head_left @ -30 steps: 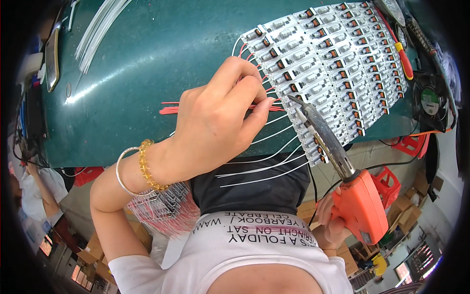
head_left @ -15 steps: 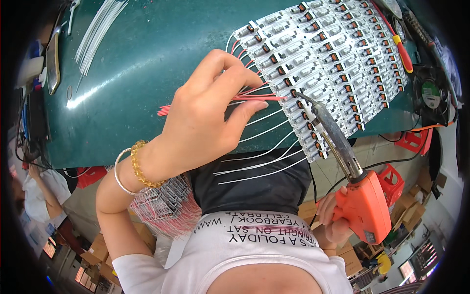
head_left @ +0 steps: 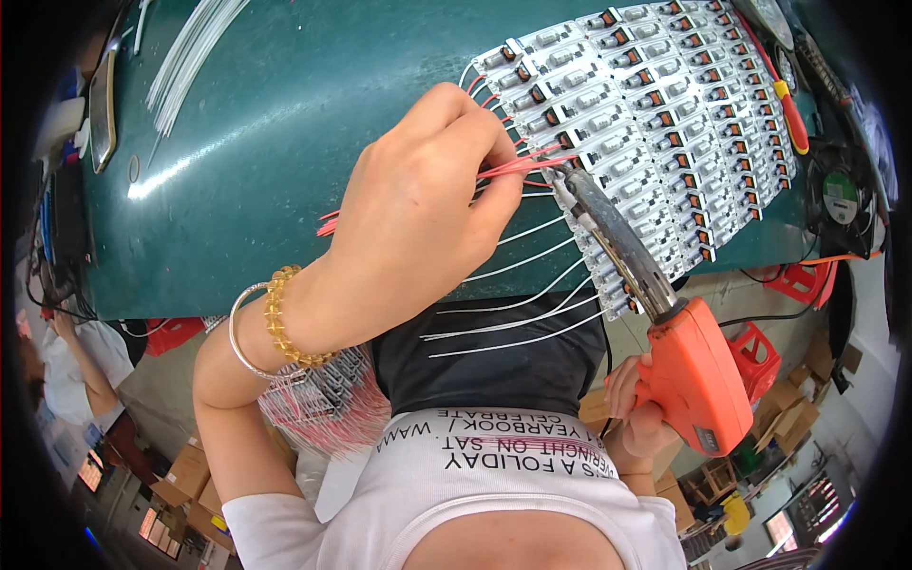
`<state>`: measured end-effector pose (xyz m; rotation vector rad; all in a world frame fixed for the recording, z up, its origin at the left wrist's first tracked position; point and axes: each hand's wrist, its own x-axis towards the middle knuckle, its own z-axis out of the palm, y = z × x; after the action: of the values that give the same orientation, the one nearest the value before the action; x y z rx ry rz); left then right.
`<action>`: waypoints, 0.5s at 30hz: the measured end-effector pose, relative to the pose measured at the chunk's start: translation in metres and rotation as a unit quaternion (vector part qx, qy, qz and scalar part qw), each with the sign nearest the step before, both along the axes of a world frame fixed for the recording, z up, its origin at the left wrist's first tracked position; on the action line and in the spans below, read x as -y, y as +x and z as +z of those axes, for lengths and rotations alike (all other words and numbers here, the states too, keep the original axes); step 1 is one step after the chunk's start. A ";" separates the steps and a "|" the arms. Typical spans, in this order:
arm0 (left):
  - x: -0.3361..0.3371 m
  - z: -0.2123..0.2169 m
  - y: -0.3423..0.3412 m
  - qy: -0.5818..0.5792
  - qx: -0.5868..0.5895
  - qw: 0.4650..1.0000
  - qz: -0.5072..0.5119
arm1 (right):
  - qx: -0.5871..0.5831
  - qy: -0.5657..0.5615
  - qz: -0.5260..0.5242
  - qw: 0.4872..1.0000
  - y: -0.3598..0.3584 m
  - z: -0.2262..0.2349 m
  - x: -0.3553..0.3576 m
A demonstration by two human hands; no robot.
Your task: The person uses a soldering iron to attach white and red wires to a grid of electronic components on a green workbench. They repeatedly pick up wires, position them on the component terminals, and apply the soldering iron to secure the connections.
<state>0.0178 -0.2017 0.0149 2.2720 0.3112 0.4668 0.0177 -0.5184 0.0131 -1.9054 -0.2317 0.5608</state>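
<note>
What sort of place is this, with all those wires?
Most likely an electronics assembly workshop: rows of small circuit boards lie on a green workbench, an orange soldering gun points toward them, and a bundle of loose white wires lies farther left on the bench.

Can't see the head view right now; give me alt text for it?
A person's left hand pinches red wires close to the tip of an orange soldering gun, held in the right hand, at the edge of a panel of small circuit boards. White wires lie at the far left of the green tabletop.
</note>
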 end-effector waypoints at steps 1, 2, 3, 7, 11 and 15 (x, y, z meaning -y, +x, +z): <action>0.000 0.000 0.000 -0.001 -0.002 1.000 -0.003 | -0.016 0.011 -0.015 1.000 -0.004 -0.001 0.004; -0.001 0.001 0.001 -0.002 -0.004 1.000 -0.007 | -0.009 0.009 0.006 1.000 -0.003 -0.001 0.006; -0.001 0.001 0.002 -0.003 -0.006 1.000 -0.011 | -0.001 0.008 0.028 1.000 -0.002 0.000 0.008; 0.001 0.000 0.000 -0.003 -0.002 1.000 0.004 | 0.069 -0.012 0.167 0.983 0.016 0.007 0.008; 0.000 -0.001 -0.001 -0.004 0.003 1.000 0.004 | 0.101 -0.021 0.187 0.977 0.022 0.012 0.001; 0.002 -0.002 0.001 0.001 0.006 1.000 0.001 | 0.141 -0.089 0.134 0.977 0.013 0.014 -0.005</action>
<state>0.0185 -0.2036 0.0128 2.2709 0.3068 0.4813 0.0311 -0.5135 0.0274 -2.1425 -0.6488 0.4994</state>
